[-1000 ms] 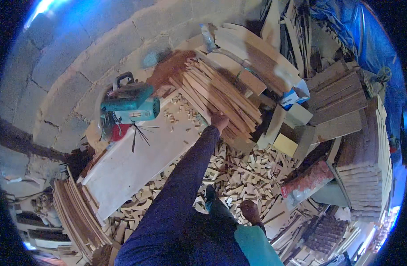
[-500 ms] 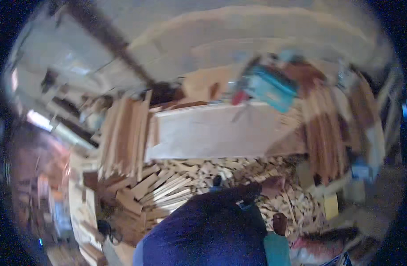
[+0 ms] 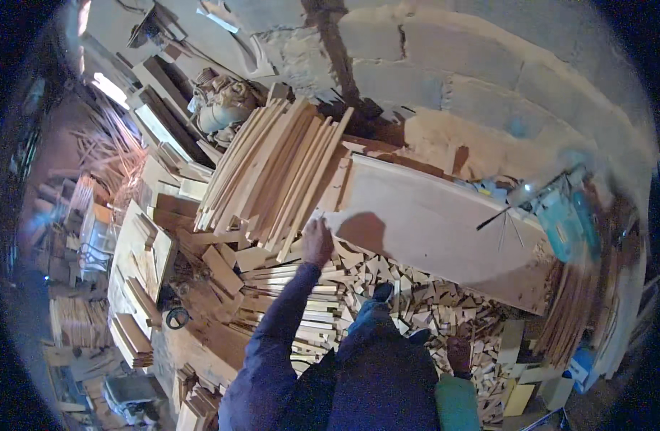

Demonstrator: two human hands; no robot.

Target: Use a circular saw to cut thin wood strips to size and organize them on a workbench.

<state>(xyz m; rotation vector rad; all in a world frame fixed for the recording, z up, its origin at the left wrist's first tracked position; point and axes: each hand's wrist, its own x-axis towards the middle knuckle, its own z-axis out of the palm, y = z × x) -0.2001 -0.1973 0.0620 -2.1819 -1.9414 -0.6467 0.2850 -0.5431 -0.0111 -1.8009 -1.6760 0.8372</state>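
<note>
My left hand [image 3: 317, 244] reaches forward in a dark blue sleeve, at the near left corner of a wide pale board [image 3: 423, 215]. Its fingers are bent together around a small pale bit at their tips, too small to name. Just left of that hand lies a stack of long wooden strips [image 3: 272, 169]. The hand's shadow falls on the board. Low beside my body hangs my right hand [image 3: 458, 352], dark against the wood offcuts, below it a green sleeve [image 3: 456, 402]. Its fingers cannot be made out.
Wood offcuts [image 3: 416, 302] cover the floor around my feet. A turquoise power tool [image 3: 563, 223] rests at the board's far right end. More strips [image 3: 578, 309] stand at right. At left are a slanted plywood sheet [image 3: 139, 266] and a black ring [image 3: 177, 318]. A block wall rises behind.
The view has turned and is sharper, with the board now slanting down to the right. My left arm, earlier bent across to the right, now stretches forward to the board's left corner.
</note>
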